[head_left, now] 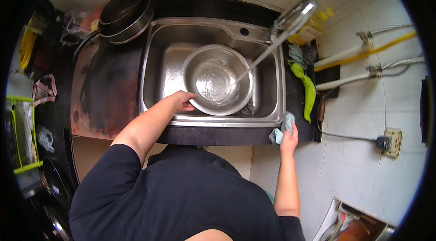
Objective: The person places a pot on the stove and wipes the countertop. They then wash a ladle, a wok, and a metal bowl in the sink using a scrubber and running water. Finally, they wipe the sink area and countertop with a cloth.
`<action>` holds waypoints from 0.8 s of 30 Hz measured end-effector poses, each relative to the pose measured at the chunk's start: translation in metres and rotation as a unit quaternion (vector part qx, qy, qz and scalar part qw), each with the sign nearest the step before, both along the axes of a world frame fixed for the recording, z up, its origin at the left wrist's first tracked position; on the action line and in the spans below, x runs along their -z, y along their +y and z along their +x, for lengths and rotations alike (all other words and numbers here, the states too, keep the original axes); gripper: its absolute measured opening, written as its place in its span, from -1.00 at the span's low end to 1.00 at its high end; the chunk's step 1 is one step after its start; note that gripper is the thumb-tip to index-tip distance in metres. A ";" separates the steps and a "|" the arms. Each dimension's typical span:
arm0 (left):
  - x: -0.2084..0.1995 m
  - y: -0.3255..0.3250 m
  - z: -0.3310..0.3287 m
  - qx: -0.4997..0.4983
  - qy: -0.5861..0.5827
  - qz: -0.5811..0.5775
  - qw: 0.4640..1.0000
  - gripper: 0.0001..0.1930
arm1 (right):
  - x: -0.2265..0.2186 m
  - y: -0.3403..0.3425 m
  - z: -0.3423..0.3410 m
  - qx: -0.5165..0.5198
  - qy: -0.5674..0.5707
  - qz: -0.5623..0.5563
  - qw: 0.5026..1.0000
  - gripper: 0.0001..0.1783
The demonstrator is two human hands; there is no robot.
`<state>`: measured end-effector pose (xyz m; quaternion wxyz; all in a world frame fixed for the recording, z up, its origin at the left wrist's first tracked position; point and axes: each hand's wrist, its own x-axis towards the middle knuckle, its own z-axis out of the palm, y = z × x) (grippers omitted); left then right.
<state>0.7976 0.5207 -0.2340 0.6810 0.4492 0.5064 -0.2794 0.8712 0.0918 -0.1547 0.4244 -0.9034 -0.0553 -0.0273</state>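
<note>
A round metal basin (247, 87) stands in the steel sink (154, 66), with water running into it from the faucet (295, 21). My left hand (184, 100) grips the basin's near left rim, thumb over the edge and fingers outside. At the sink's near right corner, my right hand (289, 139) is closed on a light blue cloth (287, 122). The cloth hangs by the counter's front edge, and part of it is hidden by the fingers. A dark scouring pad (248, 107) lies in the sink beside the basin.
A long green pepper (309, 93) lies right of the sink, near a yellow bottle (305, 33). Stacked pans (129, 30) with a black handle stand back left. A cord runs to a wall socket (391, 143) at right. A green rack (28, 168) stands far left.
</note>
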 end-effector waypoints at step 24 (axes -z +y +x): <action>-0.131 0.174 0.158 0.193 -0.154 0.671 0.699 -0.44 | -0.008 0.092 -0.025 -0.173 -0.036 -0.117 0.977 -0.75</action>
